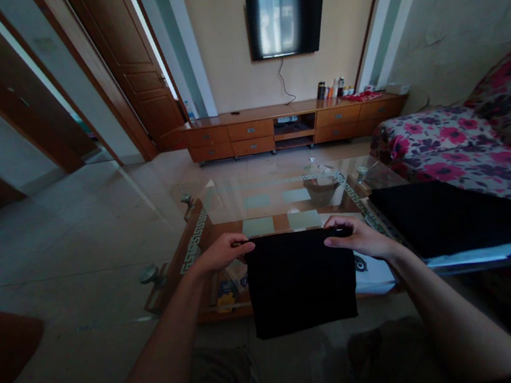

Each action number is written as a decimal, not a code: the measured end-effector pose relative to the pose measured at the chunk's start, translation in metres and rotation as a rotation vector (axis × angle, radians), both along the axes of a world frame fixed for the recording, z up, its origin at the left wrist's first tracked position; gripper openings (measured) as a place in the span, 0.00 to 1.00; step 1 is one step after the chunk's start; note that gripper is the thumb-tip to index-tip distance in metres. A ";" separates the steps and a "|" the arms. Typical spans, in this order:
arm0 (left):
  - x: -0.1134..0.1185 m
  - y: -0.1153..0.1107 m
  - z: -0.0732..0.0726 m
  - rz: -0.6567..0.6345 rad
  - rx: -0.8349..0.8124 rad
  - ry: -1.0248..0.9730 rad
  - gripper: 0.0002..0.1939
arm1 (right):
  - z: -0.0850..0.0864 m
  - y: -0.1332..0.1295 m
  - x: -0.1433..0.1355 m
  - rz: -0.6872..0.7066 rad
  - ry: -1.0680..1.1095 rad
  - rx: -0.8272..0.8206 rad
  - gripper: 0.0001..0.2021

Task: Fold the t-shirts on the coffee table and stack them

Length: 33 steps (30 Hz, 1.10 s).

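A black folded cloth (302,281) hangs between my two hands, its flat face toward me and its lower edge over the near side of the glass table. My left hand (226,252) pinches its upper left corner with thumb and fingers. At the upper right corner, my right hand (353,235) grips it the same way. Whether the cloth is a garment cannot be made out, since its surface is almost uniformly dark. To the right lies a stack of dark folded cloth (446,215) with pale layers showing beneath.
The glass coffee table (277,178) has a patterned border and a lower wooden shelf holding several items. A flowered sofa (453,145) stands at right. Beyond are a low wooden cabinet (250,129) with several bottles, a wall television (287,24) and a brown door (125,56).
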<state>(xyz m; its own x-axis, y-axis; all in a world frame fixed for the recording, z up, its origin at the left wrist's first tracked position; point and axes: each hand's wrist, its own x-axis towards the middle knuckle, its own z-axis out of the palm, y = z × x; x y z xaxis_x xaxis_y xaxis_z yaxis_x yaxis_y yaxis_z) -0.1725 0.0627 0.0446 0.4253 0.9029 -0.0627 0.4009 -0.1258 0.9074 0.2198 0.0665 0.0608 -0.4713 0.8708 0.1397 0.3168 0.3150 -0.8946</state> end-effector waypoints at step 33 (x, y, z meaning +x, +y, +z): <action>0.039 -0.046 -0.037 -0.258 0.614 0.728 0.15 | -0.068 -0.010 0.016 0.091 -0.567 0.270 0.20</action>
